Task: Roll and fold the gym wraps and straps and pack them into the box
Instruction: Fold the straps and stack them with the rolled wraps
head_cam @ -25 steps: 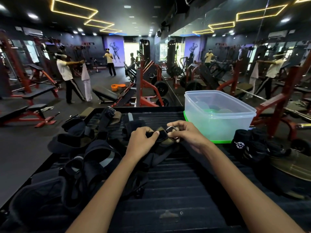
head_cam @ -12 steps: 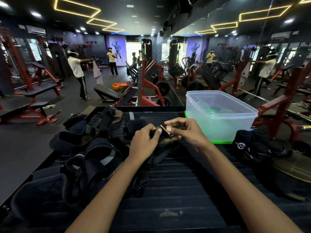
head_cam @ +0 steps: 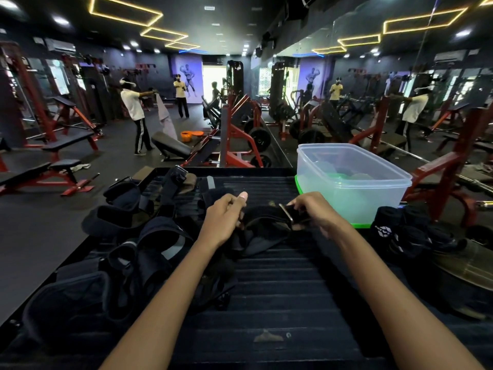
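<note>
A black strap (head_cam: pixel 262 225) with a metal buckle (head_cam: pixel 286 211) is stretched between my hands over the black ribbed platform (head_cam: pixel 280 297). My left hand (head_cam: pixel 225 217) grips its left end, thumb raised. My right hand (head_cam: pixel 316 210) pinches the strap just right of the buckle. The clear plastic box (head_cam: pixel 352 182) on a green lid stands at the back right, close behind my right hand. A heap of black wraps and straps (head_cam: pixel 128 244) lies on the left of the platform. Rolled black wraps (head_cam: pixel 400 231) sit to the right of the box.
A round weight plate (head_cam: pixel 469 271) lies at the right under the rolled wraps. Beyond the platform's far edge stand red gym machines (head_cam: pixel 240 140), benches, and several people on the gym floor. A mirror wall runs along the right.
My hands have moved apart, drawing the strap out between them. The buckle has shifted right with my right hand, and my left thumb has lifted.
</note>
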Tool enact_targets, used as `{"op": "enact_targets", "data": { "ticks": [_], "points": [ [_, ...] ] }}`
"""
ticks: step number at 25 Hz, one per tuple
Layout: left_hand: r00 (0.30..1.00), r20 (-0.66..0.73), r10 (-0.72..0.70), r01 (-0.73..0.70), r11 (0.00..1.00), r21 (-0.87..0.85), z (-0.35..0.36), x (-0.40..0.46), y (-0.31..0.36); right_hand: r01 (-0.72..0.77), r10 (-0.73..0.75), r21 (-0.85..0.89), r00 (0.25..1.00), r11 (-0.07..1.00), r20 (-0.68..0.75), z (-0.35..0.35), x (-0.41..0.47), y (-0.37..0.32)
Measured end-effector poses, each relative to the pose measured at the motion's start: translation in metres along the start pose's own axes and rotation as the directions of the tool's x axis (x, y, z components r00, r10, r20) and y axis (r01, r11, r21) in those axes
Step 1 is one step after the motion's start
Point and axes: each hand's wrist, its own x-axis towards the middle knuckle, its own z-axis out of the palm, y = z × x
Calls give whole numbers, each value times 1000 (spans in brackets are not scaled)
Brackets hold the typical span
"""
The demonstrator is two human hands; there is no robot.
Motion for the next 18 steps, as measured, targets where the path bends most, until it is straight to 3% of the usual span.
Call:
{"op": "enact_targets", "data": {
  "ticks": [2,4,6,8,11,13,18],
  "points": [
    [995,100,25,-32,997,71,-2,3,-5,-128,127,-27,990,991,-59,-4,0,1],
    [965,261,-23,-23,985,171,-4,5,-8,-197,199,-80,980,977,16,-6,2,8],
    [903,415,-114,27,977,209,-7,3,-5,-191,201,-112,976,975,86,-4,3,13],
    [874,473,-113,51,989,142,-8,1,-6,-189,193,-44,969,981,156,-1,4,15],
    [911,413,-4,-2,1000,13,-4,1,-7,-273,232,158,943,949,238,-5,5,12],
    [948,314,61,-34,995,-90,-3,4,-9,-255,207,225,954,940,219,-4,7,13],
    [963,241,117,-109,993,-44,-2,7,-14,104,-101,159,994,982,-32,11,5,15]
  ]
}}
